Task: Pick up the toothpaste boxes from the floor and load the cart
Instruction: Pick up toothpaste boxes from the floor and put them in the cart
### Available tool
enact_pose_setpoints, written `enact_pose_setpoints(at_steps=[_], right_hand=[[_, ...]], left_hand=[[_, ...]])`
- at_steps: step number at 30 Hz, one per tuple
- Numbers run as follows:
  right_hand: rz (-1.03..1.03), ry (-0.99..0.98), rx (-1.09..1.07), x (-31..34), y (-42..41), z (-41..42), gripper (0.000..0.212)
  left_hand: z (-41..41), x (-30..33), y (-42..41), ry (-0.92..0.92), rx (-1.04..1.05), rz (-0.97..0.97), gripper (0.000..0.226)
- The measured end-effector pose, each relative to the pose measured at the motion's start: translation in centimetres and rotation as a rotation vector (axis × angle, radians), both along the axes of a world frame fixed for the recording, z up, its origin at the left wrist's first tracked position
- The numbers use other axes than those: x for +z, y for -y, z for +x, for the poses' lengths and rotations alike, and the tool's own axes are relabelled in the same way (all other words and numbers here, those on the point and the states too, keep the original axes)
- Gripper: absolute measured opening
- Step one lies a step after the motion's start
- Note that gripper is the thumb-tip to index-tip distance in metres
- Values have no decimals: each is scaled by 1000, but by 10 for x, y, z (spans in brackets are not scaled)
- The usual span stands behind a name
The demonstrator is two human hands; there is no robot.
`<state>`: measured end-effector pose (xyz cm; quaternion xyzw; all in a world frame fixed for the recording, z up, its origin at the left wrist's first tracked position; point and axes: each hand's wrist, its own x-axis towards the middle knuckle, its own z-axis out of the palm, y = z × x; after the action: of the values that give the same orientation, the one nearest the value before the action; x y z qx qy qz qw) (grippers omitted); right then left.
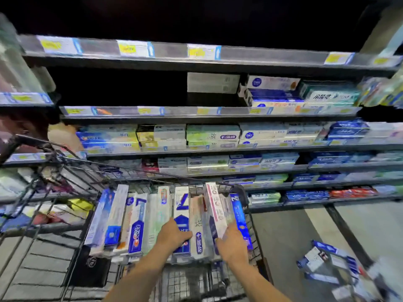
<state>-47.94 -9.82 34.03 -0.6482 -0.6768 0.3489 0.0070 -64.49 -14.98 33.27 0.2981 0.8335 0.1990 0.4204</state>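
Both hands reached into the wire cart, where a row of toothpaste boxes stood packed side by side on end. The left hand rested on a white-and-blue box near the middle of the row, fingers curled over its lower part. The right hand gripped a white-and-pink box — tilted, its top raised above its neighbours. More boxes lay in a loose heap on the floor to the right of the cart — blurred. Stocked shelves stood behind.
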Motion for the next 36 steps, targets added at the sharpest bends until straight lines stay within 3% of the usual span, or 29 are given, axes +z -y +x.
enact_pose_setpoints(at_steps=[3, 12, 16, 25, 31, 36], right_hand=[[-20, 44, -9, -25, -5, -18, 37], [-34, 121, 89, -99, -26, -51, 36], [-14, 111, 90, -110, -24, -59, 37], [5, 201, 235, -113, -25, -67, 62], [-126, 110, 267, -100, -33, -48, 29], [-39, 76, 280, -52, -54, 14, 32]], left_hand=[[-10, -27, -10, 18, -8, -10, 38], [-13, -95, -38, -24, 7, -39, 60], [-8, -102, -40, -46, 77, -27, 55], [-2, -113, -38, -113, 61, -36, 87], [-5, -105, -36, -135, -44, -112, 81], [-6, -66, -48, -219, -257, -76, 70]])
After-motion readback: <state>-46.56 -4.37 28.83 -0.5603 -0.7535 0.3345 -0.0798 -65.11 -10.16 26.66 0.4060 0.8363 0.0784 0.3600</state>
